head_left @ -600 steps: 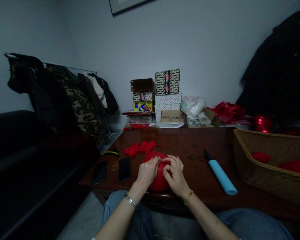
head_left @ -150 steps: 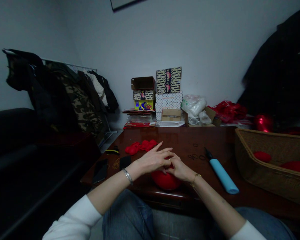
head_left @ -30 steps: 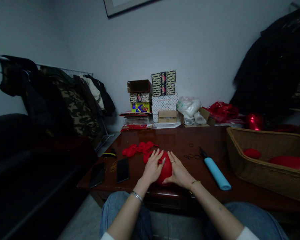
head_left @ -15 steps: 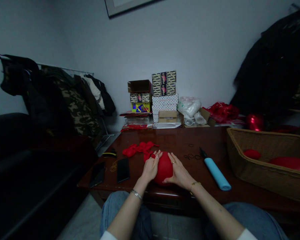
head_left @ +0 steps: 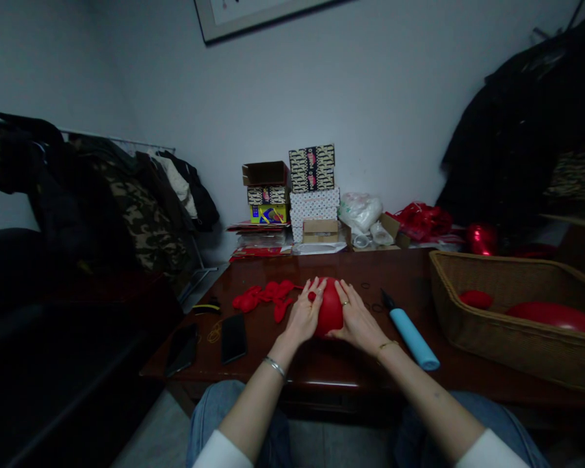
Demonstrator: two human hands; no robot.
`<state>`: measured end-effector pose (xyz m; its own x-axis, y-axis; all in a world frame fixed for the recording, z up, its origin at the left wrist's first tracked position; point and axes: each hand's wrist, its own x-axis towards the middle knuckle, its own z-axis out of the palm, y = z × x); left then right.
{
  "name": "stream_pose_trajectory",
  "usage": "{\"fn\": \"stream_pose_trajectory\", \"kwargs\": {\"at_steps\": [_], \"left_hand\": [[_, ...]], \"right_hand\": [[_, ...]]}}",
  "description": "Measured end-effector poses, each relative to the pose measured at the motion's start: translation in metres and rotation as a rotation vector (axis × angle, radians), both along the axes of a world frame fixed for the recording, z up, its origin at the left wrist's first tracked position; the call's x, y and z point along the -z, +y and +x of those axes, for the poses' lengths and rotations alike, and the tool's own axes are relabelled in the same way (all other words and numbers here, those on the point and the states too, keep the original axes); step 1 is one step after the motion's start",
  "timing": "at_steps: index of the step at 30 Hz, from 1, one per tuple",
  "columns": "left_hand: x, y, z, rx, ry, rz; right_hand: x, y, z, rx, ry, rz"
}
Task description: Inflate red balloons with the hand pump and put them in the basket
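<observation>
We can read no text anywhere here. The printing on the stacked boxes (head_left: 312, 170) is too small and dim for us to make out.

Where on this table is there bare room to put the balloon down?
Bare wood lies between the stacked boxes and the balloon, and at the near edge between the phone and the left hand. Crowded: flat balloons on the left; rubber bands, pump and basket beside the right hand.
</observation>
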<state>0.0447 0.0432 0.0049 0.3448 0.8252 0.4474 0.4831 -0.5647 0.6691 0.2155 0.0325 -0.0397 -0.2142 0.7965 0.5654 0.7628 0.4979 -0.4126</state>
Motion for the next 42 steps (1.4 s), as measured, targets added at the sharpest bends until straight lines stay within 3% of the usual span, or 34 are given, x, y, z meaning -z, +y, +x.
{"fn": "stream_pose_trajectory", "kwargs": {"at_steps": [14,20,29,38,42], "left_hand": [[-0.027,0.011,0.065,0.07,0.204,0.162],[-0.041,0.014,0.094,0.129,0.281,0.327],[-0.055,0.022,0.148,0.208,0.35,0.586],[-0.073,0.019,0.195,0.24,0.298,0.644],[-0.073,0.019,0.216,0.272,0.283,0.651]], "right_hand": [[-0.03,-0.01,0.061,0.204,-0.15,0.129],[-0.048,-0.017,0.092,0.255,-0.212,0.247],[-0.074,-0.03,0.142,0.447,-0.337,0.334],[-0.101,-0.047,0.183,0.585,-0.44,0.368],[-0.104,-0.053,0.201,0.637,-0.488,0.366]]}}
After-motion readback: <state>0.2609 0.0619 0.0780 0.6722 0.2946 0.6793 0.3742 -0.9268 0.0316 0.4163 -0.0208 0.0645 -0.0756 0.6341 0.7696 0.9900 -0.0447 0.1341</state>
